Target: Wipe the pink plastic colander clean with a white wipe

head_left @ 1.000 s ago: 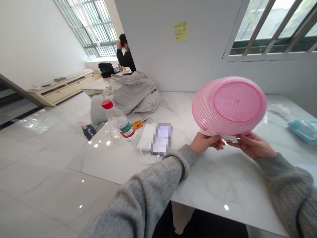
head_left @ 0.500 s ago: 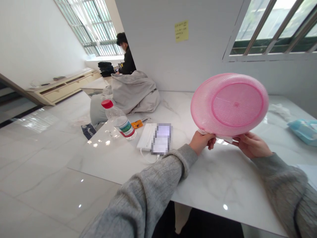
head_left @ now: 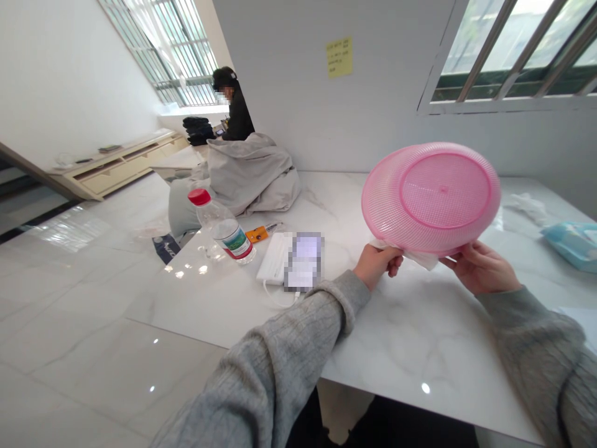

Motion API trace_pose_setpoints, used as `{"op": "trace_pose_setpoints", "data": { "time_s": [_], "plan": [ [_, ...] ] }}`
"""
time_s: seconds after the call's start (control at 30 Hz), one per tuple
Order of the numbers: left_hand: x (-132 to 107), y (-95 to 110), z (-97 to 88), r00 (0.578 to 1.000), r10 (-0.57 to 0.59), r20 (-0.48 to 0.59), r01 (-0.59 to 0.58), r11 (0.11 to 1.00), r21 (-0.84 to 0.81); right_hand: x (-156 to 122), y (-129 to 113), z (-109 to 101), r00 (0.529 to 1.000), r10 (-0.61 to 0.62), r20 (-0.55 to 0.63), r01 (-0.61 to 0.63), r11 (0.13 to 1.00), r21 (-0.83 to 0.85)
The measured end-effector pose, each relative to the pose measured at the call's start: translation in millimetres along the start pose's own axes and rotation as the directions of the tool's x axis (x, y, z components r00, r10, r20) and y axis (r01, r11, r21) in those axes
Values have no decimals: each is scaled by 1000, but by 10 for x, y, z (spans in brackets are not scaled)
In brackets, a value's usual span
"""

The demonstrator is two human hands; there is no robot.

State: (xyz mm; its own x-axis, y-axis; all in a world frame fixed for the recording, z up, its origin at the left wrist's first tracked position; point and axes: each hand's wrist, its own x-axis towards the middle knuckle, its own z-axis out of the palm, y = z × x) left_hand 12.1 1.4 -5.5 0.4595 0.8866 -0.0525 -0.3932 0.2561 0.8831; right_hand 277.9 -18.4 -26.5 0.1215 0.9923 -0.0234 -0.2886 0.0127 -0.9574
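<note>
A pink plastic mesh basket (head_left: 445, 190) is held up on its side above the table, its round base turned towards me. My right hand (head_left: 485, 267) grips the lower right of its rim between thumb and fingers. At the lower left of the rim, my left hand (head_left: 379, 264) is closed on a white tissue (head_left: 422, 258), which lies along the basket's lower edge. The inside of the basket faces away and is hidden, as are some fingertips of both hands.
On the white marble-patterned table (head_left: 396, 348) are a red-capped bottle (head_left: 231, 233), a white power bank (head_left: 274, 258) cabled to a phone (head_left: 304, 261), and an orange item (head_left: 257, 234). Grey cloth (head_left: 254, 171) lies behind; a blue wipes pack (head_left: 571, 242) is right. A person (head_left: 237, 109) sits far back.
The basket has turned slightly, and its base now tips further upward. More of the tissue shows below the rim. My right hand has shifted a little up along the edge.
</note>
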Motion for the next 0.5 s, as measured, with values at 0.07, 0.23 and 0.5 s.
{"op": "trace_pose_setpoints", "data": {
  "time_s": [0.07, 0.23, 0.5],
  "plan": [
    [-3, 0, -5, 1000, 3, -10, -3, 1000, 12, -9, -29, 54, 997, -17, -70, 21, 999, 46],
    [1, 4, -28, 1000, 21, 3, -21, 998, 53, 9, -105, 62, 976, -61, -209, 83, 991, 102],
    [-29, 49, -33, 999, 30, 28, -33, 996, 85, 48, -192, 89, 905, -187, -383, 231, 970, 73]
  ]
}}
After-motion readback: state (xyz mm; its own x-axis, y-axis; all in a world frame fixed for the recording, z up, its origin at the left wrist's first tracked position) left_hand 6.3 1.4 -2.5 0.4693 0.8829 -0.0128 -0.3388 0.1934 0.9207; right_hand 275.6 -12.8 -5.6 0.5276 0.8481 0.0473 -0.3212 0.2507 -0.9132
